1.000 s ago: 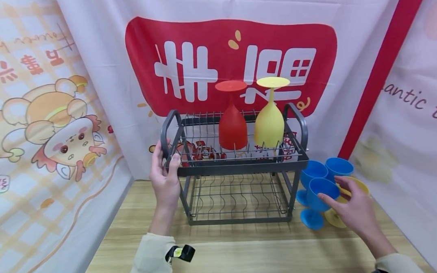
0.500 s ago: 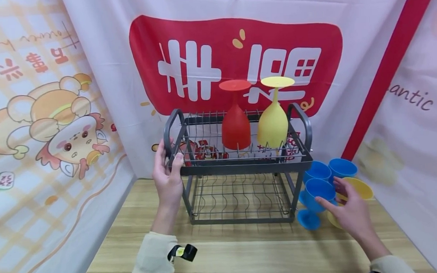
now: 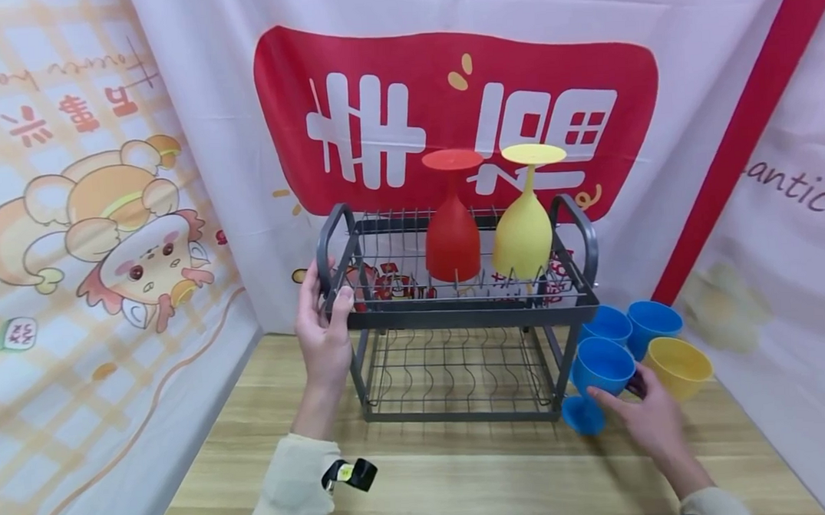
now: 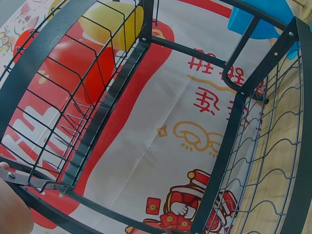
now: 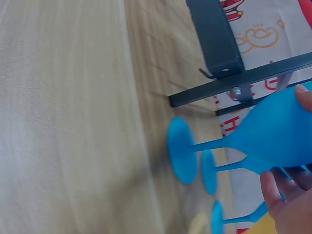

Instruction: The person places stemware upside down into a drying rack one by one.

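My left hand (image 3: pixel 322 342) grips the left side of a dark grey two-tier dish rack (image 3: pixel 457 318), thumb over the upper rim. On the rack's top tier, a red goblet (image 3: pixel 452 244) and a pale yellow goblet (image 3: pixel 522 237) stand upside down, bases up. To the right of the rack, my right hand (image 3: pixel 644 420) holds the bowl of the nearest blue goblet (image 3: pixel 600 368), thumb on one side and fingers on the other. That goblet is upright in the head view; its round foot (image 5: pixel 181 151) and stem show in the right wrist view.
Two more blue goblets, one at the back (image 3: pixel 653 325) and one beside the rack (image 3: pixel 607 324), stand behind the held one. A yellow goblet (image 3: pixel 681 365) is at their right. Printed cloth (image 3: pixel 209 182) hangs behind and at both sides of the wooden table (image 3: pixel 464 478).
My right hand has moved left and closed its fingers round the blue goblet's bowl, leaving the yellow goblet more exposed. My left hand stays on the rack; the head view has shifted slightly.
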Demonstrator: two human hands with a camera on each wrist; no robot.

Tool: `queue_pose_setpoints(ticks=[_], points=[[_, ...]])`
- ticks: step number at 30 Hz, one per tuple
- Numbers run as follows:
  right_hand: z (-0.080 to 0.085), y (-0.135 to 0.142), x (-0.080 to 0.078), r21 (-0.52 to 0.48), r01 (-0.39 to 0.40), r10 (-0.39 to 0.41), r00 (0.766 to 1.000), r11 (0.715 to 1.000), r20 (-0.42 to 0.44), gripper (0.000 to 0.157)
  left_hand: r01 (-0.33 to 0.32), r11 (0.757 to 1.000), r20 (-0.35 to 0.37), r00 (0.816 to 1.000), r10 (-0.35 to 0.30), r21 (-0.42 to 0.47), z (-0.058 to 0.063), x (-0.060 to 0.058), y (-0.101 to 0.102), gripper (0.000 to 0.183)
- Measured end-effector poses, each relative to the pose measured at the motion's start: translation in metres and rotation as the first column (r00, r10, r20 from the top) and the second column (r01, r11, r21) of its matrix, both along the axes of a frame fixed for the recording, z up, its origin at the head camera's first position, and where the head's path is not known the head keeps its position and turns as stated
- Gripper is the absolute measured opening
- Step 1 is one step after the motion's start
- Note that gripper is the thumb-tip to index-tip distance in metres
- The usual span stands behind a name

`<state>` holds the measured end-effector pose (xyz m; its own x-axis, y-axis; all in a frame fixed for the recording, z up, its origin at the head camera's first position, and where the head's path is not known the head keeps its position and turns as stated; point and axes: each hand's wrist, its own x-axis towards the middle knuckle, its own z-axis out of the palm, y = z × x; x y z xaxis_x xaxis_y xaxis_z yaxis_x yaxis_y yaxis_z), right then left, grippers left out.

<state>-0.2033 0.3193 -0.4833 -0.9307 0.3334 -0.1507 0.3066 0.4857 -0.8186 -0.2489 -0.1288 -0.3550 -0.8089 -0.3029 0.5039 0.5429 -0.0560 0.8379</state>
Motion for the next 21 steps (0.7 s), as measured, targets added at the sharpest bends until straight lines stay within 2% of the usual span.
queue_pose_setpoints(ticks=[12,16,21], points=[[-0.030,-0.003,-0.007,-0.193,-0.022,0.020,1.000,0.981,-0.013,0.127,0.004,1.000,-0.014,1.000,-0.004,0.006,-0.001,0.000,-0.001,0.059],[-0.034,-0.002,-0.007,-0.253,-0.006,-0.001,1.000,0.968,-0.028,0.126,0.004,1.000,-0.015,1.000,-0.003,0.004,-0.001,0.000,0.000,0.059],[-0.034,-0.002,-0.003,-0.273,0.012,-0.029,0.998,0.962,-0.060,0.123,-0.001,1.000,-0.020,1.000,0.001,0.009,0.001,0.000,0.001,0.059]])
